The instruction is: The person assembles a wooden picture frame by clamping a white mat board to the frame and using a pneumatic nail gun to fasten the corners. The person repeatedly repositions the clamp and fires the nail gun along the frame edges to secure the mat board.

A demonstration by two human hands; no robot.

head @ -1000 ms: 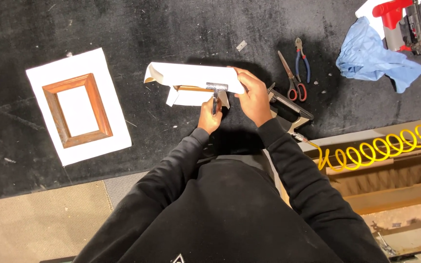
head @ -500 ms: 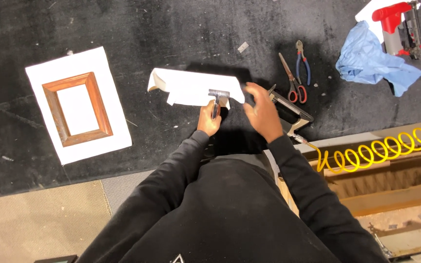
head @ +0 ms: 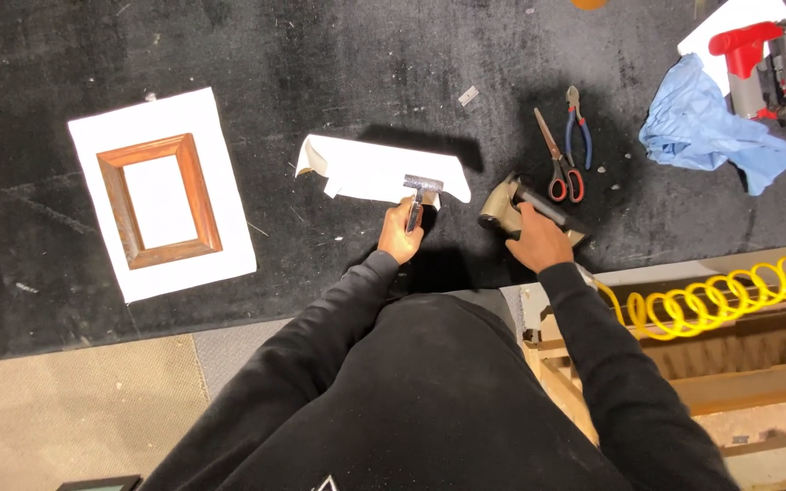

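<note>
Mid-frame, left hand [head: 400, 238] grips a metal-headed scraper [head: 418, 195] on folded white paper [head: 375, 170]; right hand [head: 537, 242] clasps a tan pneumatic stapler [head: 511, 207] beside it

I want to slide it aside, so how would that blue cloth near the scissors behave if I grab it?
The blue cloth lies crumpled in soft folds, so it is probably floppy and light. Pushed, it would likely bunch up on the dark mat rather than slide.

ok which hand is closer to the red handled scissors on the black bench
Right. The right hand grips a tan air stapler just left of and below the red-handled scissors; the left hand holds a metal scraper farther left.
</note>
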